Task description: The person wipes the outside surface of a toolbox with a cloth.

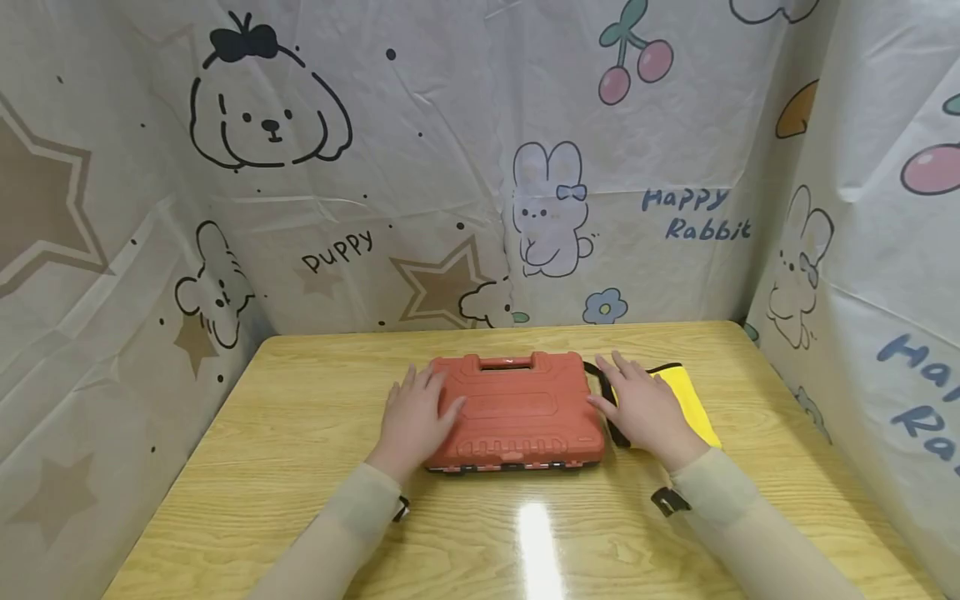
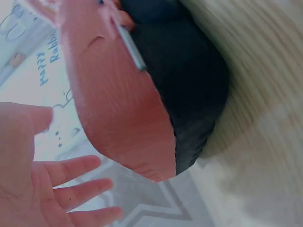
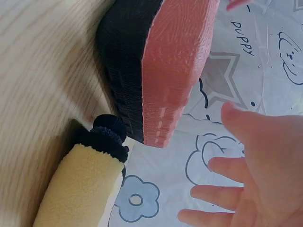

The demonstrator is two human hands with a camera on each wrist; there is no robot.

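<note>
A red plastic carrying case [image 1: 510,408] with a black lower half lies flat on the wooden table, its handle at the far side and its latches toward me. My left hand [image 1: 414,421] is beside the case's left edge, fingers extended and thumb over the lid's edge. On the other side my right hand [image 1: 643,410] hovers near the right edge, fingers spread, overlapping a yellow cloth [image 1: 692,404] with black trim. Both wrist views show the case's side walls, with the left fingers [image 2: 78,191] and right fingers [image 3: 215,196] straight and apart from the case.
The wooden table [image 1: 300,500] has a bright light reflection near its front. Printed fabric [image 1: 450,167] hangs behind it and along both sides. In the right wrist view, the thick yellow cloth [image 3: 80,184] with its black edge sits close beside the case.
</note>
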